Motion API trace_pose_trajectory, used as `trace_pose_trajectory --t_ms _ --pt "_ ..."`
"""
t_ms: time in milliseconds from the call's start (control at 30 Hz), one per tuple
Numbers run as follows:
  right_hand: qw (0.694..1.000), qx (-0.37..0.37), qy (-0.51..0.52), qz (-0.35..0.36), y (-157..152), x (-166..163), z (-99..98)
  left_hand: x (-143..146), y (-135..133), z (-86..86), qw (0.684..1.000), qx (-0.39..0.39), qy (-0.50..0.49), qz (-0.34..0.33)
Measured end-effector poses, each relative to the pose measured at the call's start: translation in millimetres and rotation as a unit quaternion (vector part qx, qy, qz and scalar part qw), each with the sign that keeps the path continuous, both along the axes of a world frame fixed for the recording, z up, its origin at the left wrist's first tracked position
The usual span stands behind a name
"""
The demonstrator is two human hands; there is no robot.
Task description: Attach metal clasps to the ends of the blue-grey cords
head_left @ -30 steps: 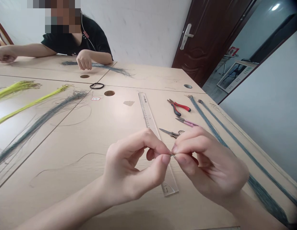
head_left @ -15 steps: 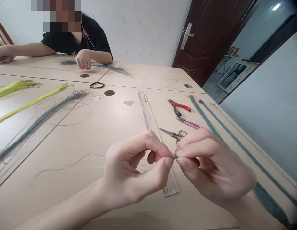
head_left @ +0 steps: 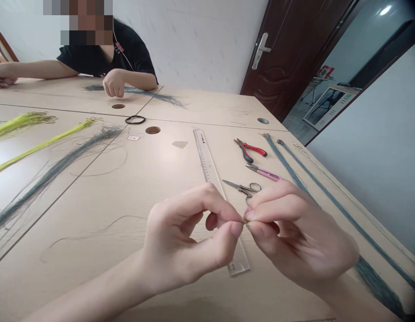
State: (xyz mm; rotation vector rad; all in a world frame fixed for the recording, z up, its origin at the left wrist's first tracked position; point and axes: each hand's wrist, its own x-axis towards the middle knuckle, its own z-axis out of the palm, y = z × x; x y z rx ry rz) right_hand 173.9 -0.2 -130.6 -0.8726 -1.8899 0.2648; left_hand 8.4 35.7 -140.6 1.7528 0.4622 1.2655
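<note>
My left hand [head_left: 183, 239] and my right hand [head_left: 299, 239] meet fingertip to fingertip above the beige table [head_left: 127, 210]. Both pinch a tiny dark piece [head_left: 244, 221] between thumb and forefinger; it is too small to name. The hands hover over the near end of a clear plastic ruler [head_left: 210, 172]. Small steel scissors [head_left: 242, 187] lie just behind my right hand. A thin grey thread [head_left: 93, 231] curls on the table left of my left hand.
Red-handled pliers [head_left: 250, 150] and pink snips [head_left: 264, 172] lie behind the scissors. Grey cord bundles [head_left: 308, 192] run along the right edge, grey [head_left: 56, 170] and yellow-green cords [head_left: 43, 143] on the left. Another person in black [head_left: 103, 49] sits at the far side, handling grey strands.
My hands have drifted slightly right and down, keeping the pinch. The other person's hand at the far side has shifted a little to the left.
</note>
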Motion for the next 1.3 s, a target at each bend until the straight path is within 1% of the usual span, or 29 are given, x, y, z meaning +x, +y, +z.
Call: trace_pose_trajectory --t_ms 700,900,1300 --pt "1.000 0.001 -0.011 0.003 0.0 0.9 2.3 1.0 1.2 -1.0 1.000 -0.005 0.001 0.000" --pt "0.999 0.028 -0.022 -0.001 0.9 0.9 4.3 1.2 1.2 -0.9 1.000 0.002 0.003 0.003" --pt "0.998 0.051 -0.047 -0.010 1.7 0.4 6.0 1.7 -0.3 -0.4 1.000 -0.005 0.004 0.011"
